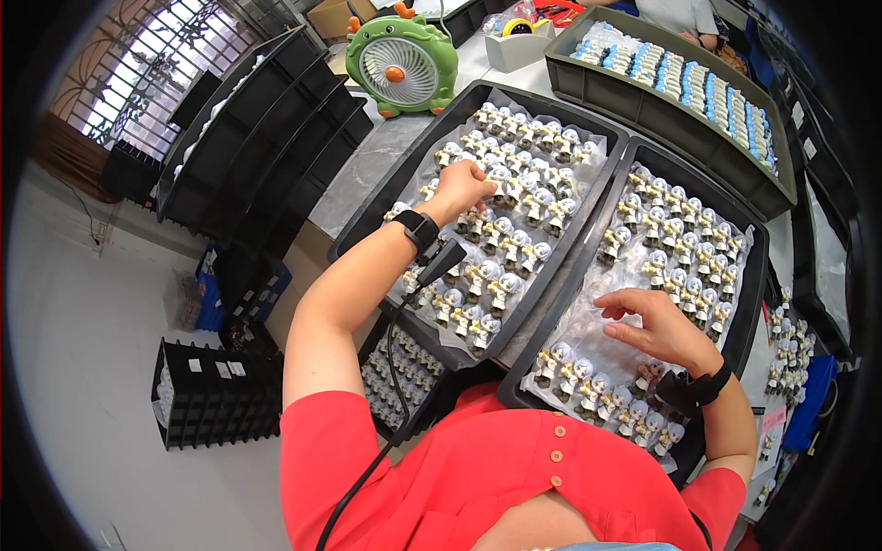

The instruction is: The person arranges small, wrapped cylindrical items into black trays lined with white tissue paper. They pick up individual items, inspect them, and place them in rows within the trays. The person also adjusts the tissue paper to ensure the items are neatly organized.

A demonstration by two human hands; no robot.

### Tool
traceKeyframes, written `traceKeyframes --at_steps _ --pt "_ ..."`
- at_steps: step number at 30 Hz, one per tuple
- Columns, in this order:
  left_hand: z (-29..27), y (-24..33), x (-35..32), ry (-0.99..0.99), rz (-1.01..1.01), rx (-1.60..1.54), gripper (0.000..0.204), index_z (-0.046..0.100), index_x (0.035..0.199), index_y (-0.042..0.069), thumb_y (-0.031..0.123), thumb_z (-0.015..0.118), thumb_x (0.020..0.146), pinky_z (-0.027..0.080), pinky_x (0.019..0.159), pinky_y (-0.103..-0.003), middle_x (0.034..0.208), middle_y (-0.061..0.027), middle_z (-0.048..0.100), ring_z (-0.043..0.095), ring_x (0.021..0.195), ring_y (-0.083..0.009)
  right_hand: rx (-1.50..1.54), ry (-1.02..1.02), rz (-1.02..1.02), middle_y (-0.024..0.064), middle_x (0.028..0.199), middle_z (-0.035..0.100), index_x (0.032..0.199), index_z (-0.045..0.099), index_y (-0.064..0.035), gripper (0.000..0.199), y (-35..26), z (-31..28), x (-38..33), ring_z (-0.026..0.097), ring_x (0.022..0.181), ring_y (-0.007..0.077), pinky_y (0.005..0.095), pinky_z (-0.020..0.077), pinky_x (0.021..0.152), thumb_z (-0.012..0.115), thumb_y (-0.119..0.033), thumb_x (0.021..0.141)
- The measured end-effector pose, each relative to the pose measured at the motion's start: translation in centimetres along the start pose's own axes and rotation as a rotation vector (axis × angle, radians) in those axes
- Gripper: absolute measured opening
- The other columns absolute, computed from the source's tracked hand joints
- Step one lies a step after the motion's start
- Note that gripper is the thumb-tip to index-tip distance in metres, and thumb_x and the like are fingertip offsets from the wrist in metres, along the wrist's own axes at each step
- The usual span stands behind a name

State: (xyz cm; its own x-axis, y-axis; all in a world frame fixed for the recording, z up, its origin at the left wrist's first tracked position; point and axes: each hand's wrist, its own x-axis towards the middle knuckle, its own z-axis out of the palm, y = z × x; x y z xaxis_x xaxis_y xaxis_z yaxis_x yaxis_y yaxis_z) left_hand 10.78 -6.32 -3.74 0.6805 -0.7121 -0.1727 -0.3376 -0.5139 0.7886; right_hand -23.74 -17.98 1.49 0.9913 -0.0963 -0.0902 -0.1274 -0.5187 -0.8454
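Observation:
Two black trays stand side by side, the left tray (pixel 522 323) and the right tray (pixel 755 275). Both hold rows of small figurines with pale blue-grey hair, white and yellow bodies and dark bases, lying on clear plastic sheeting. Over the left tray, my left hand (pixel 462 190) is closed in a pinch on a figurine (pixel 499 176) among the upper rows; its fingertips partly hide the grip. My right hand (pixel 654 323) hovers above bare plastic sheeting (pixel 574 317) in the right tray, fingers apart and holding nothing. Figurines (pixel 595 390) line that tray's near side.
A green fan (pixel 401 66) stands behind the left tray. An olive crate (pixel 661 96) of blue-and-white pieces is at the back right. Stacked black trays (pixel 266 138) rise at left. Loose figurines (pixel 788 354) stand at far right. A cable (pixel 393 367) hangs along my left arm.

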Motion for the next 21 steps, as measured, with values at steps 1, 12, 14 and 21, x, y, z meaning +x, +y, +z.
traceKeyframes --at_steps 1,12,14,21 --pt "0.0 0.2 0.0 0.001 -0.011 -0.023 0.025 0.054 0.088 -0.002 0.014 0.071 0.077 0.045 0.045 -0.026 0.074 -0.0089 0.064 0.061 0.051 -0.0131 0.001 0.0 0.003 0.0128 0.097 0.066 0.111 0.06 -0.0007 0.032 0.0 0.0 0.0 0.063 0.088 0.0228 0.0339 0.0497 0.081 0.066 -0.014 0.083" --pt "-0.8 0.2 1.6 0.025 -0.141 -0.339 0.023 0.058 0.095 -0.002 0.004 0.067 0.074 0.039 0.038 -0.024 0.075 -0.0114 0.066 0.063 0.053 -0.0145 -0.024 -0.025 -0.009 0.0137 0.098 0.065 0.112 0.059 -0.0008 0.033 0.0 -0.1 -0.1 0.063 0.089 0.0243 0.0345 0.0499 0.081 0.066 -0.016 0.083" --pt "-0.5 0.3 1.2 0.025 -0.088 -0.27 0.03 0.058 0.101 -0.003 0.006 0.068 0.074 0.043 0.041 -0.026 0.077 -0.0133 0.066 0.063 0.053 -0.0147 -0.03 -0.027 -0.006 0.0138 0.098 0.065 0.112 0.059 -0.0009 0.033 0.0 -0.2 -0.1 0.063 0.089 0.0246 0.0346 0.05 0.081 0.066 -0.016 0.083" --pt "0.7 0.3 0.9 0.037 0.225 0.304 0.048 0.057 0.115 0.002 0.012 0.073 0.071 0.047 0.051 -0.027 0.076 -0.0079 0.065 0.061 0.057 -0.0114 -0.035 -0.03 -0.005 0.0139 0.098 0.065 0.112 0.059 -0.0012 0.034 0.1 -0.1 -0.1 0.063 0.089 0.0249 0.0347 0.0501 0.081 0.066 -0.017 0.083"
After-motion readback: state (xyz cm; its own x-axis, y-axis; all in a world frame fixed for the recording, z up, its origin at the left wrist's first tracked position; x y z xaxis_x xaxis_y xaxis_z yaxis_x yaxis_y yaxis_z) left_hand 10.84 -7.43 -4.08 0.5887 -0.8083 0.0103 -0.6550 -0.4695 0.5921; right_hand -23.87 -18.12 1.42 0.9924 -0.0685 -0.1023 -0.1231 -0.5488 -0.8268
